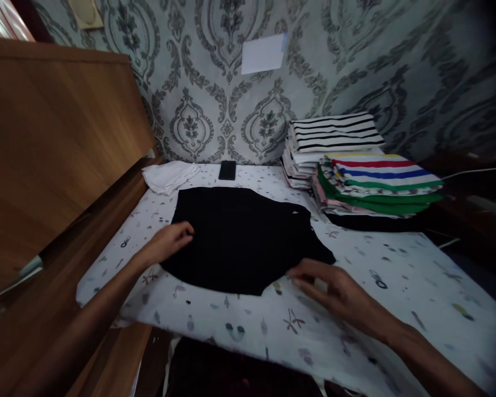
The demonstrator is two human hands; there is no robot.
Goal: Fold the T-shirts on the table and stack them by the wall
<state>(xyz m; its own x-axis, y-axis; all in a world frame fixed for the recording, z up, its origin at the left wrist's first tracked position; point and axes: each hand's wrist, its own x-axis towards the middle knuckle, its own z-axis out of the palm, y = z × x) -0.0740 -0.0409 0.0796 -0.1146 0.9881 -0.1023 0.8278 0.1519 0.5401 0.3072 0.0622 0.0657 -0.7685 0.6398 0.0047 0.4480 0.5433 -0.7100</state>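
A black sleeveless top [231, 237] lies spread flat, with its hem side to the left and its neck and shoulder end to the right. My left hand [169, 242] is over the top's left edge, fingers curled and pressed together at the cloth. At the near right edge, by the armhole curve, my right hand [326, 284] has thumb and fingertips brought together on the border of the fabric. A small pale spot shows near the neck end. Under the top is a white printed cloth [240, 325] that covers the table.
Folded striped clothes [334, 135] are stacked at the back right, beside a second pile [380, 179] with colourful stripes. A dark phone-like rectangle [227, 170] and a crumpled white cloth [169, 175] lie near the wall. A wooden panel [62, 121] rises at left.
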